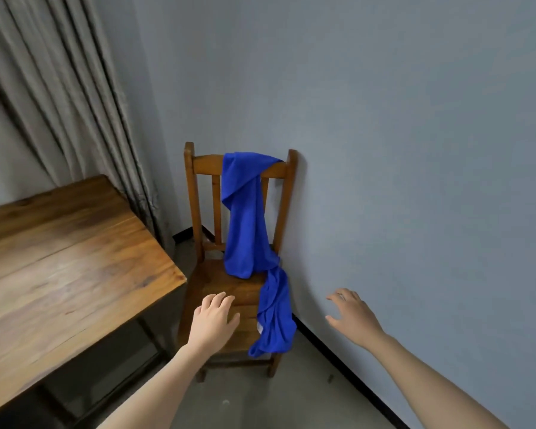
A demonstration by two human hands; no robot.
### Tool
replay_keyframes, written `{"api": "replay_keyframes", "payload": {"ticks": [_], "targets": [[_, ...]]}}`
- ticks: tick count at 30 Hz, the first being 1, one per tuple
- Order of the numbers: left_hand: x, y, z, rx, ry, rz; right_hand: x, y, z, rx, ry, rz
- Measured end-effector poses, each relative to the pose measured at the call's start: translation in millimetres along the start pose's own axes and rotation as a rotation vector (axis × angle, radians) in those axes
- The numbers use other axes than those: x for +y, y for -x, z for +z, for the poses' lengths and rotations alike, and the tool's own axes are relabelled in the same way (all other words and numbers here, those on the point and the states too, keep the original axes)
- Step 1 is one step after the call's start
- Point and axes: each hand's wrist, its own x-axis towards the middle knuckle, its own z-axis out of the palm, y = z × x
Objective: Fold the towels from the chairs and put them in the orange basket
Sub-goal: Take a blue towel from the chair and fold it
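A bright blue towel (pixel 248 224) hangs over the top rail of a wooden chair (pixel 198 187), runs down across the seat and droops off the seat's front right corner. My left hand (pixel 214 320) hovers over the front of the seat, left of the towel's lower end, fingers apart and holding nothing. My right hand (pixel 351 312) is out to the right of the chair, in front of the wall, also open and apart from the towel. No orange basket is in view.
A wooden table (pixel 62 264) stands at the left, its corner close to the chair. Grey curtains (pixel 53 97) hang behind it. A blue-grey wall (pixel 399 150) runs right behind and beside the chair. Grey floor lies below.
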Motion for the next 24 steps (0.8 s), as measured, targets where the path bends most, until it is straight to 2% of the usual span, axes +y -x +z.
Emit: {"api": "replay_keyframes", "payload": {"ticks": [8, 12, 17, 24], "targets": [[12.9, -38.4, 43.7, -0.122, 0.080, -0.100, 34.2, -66.7, 22.6, -0.123, -0.071, 0.063], [16.9, -52.2, 61.3, -0.169, 0.097, -0.189, 39.2, -105.5, 32.9, -0.192, -0.076, -0.018], [30.7, -82.2, 74.9, -0.151, 0.140, -0.374, 53.0, -167.8, 41.8, -0.262, -0.090, -0.152], [53.5, -114.9, 103.4, -0.182, 0.190, -0.570, 67.3, -239.4, 70.7, -0.374, 0.009, -0.319]]}}
